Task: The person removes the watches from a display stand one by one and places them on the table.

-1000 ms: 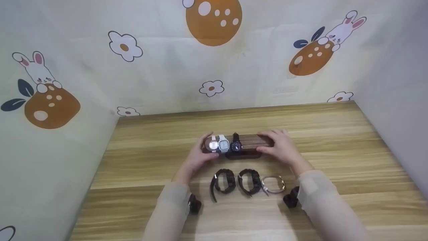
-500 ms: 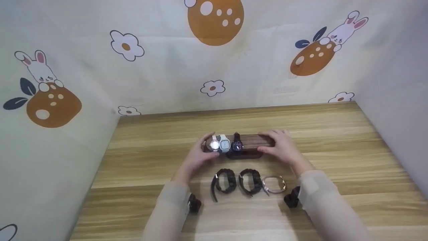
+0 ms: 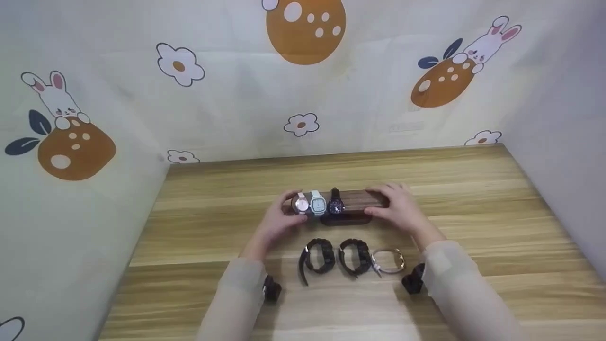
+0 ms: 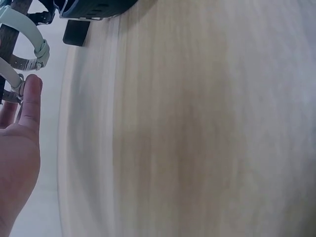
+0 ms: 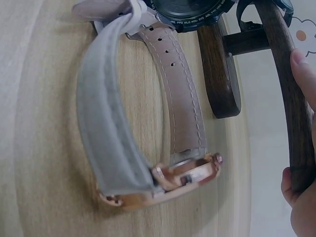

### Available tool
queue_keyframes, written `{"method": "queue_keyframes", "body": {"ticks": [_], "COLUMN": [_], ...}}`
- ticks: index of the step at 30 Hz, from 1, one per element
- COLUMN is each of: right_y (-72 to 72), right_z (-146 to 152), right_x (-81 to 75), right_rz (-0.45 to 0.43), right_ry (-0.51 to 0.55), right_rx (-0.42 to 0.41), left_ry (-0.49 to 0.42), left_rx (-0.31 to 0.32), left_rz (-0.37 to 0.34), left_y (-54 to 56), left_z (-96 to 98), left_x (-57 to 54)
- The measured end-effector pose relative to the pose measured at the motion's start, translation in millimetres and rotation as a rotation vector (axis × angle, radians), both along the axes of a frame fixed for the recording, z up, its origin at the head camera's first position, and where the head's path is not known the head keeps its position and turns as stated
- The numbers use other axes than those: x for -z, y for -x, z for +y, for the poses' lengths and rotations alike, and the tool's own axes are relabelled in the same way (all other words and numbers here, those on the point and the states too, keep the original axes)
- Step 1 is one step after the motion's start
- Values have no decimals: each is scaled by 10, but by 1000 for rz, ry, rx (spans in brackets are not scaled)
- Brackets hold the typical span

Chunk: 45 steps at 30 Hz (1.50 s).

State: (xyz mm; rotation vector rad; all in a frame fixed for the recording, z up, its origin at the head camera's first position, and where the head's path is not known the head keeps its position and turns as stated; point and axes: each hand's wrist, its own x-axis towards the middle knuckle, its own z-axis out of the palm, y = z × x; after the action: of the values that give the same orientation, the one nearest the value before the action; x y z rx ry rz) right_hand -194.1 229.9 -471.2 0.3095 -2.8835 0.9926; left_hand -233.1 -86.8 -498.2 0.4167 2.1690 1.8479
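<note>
So there's one wooden watch stand (image 3: 357, 200) on the table (image 3: 213, 199) and six watches total. Three are on the stand's bar, going from its left end: a pink round watch (image 3: 301, 203), a pale square-faced watch (image 3: 318, 205) and a black round watch (image 3: 336, 207). The bar's right stretch is bare wood. The other three sit on the table in front of the stand: two chunky black ones, the first black watch (image 3: 326, 255) and the second black watch (image 3: 363, 258), then a grey-strapped rose-gold watch (image 5: 101, 108). Two hands: left hand (image 3: 278, 222) pinches the stand's left end, fingers behind, thumb in front; right hand (image 3: 401, 208) pinches its right end the same way. Can't tell whether the left thumb touches the pink one's strap.
</note>
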Motion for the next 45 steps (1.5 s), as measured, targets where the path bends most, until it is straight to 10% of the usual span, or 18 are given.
{"method": "queue_keyframes", "body": {"ticks": [45], "right_y": [-6], "right_z": [1], "right_x": [17], "right_rz": [25], "right_ry": [-16], "right_rx": [5], "left_ry": [122], "left_rx": [48], "left_rz": [-9], "left_y": [-360], "left_z": [-318], "left_x": [-42]}}
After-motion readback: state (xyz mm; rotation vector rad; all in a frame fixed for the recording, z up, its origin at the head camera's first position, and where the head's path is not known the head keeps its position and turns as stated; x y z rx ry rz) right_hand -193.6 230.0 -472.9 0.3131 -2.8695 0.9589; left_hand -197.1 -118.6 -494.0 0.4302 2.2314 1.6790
